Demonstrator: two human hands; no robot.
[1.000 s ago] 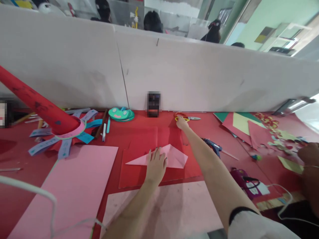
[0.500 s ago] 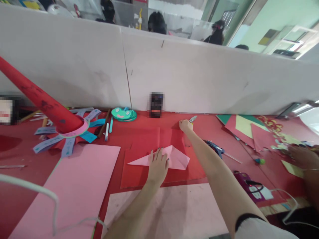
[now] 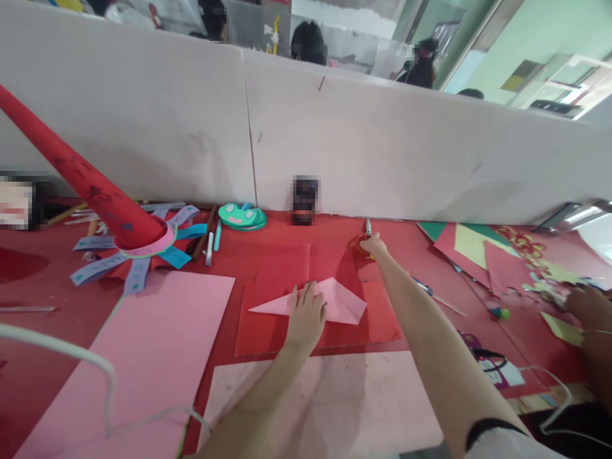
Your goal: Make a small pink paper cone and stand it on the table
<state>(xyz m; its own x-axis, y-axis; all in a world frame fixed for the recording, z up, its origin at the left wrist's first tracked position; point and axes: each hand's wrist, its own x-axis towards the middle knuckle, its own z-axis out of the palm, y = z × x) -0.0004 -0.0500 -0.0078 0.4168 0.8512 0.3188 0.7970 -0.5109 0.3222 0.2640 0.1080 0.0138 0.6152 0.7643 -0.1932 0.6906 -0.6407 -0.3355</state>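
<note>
My left hand (image 3: pixel 307 313) lies with fingers stretched out over a folded piece of pink paper (image 3: pixel 342 303), pressing it against a red sheet (image 3: pixel 272 335). The paper tapers to a point at the left. Farther out, by the white partition, my right hand (image 3: pixel 376 245) is closed on a pair of scissors (image 3: pixel 362 244). Their red and yellow handles show beside my fingers, and the blades point away from me. Part of the handles is hidden by the hand.
A red paper cone (image 3: pixel 95 182) with paper strips stands left, near green cutouts (image 3: pixel 242 217) and markers (image 3: pixel 209 248). A phone (image 3: pixel 305 201) leans against the partition (image 3: pixel 382 140). Coloured sheets (image 3: pixel 471 245) and another person's hand (image 3: pixel 586 312) are at the right. A pink sheet (image 3: pixel 143 357) lies left.
My right hand has shifted slightly right and turned, so the scissors' blades now point away instead of to the right and more of the handles shows. My left hand stays on the pink paper.
</note>
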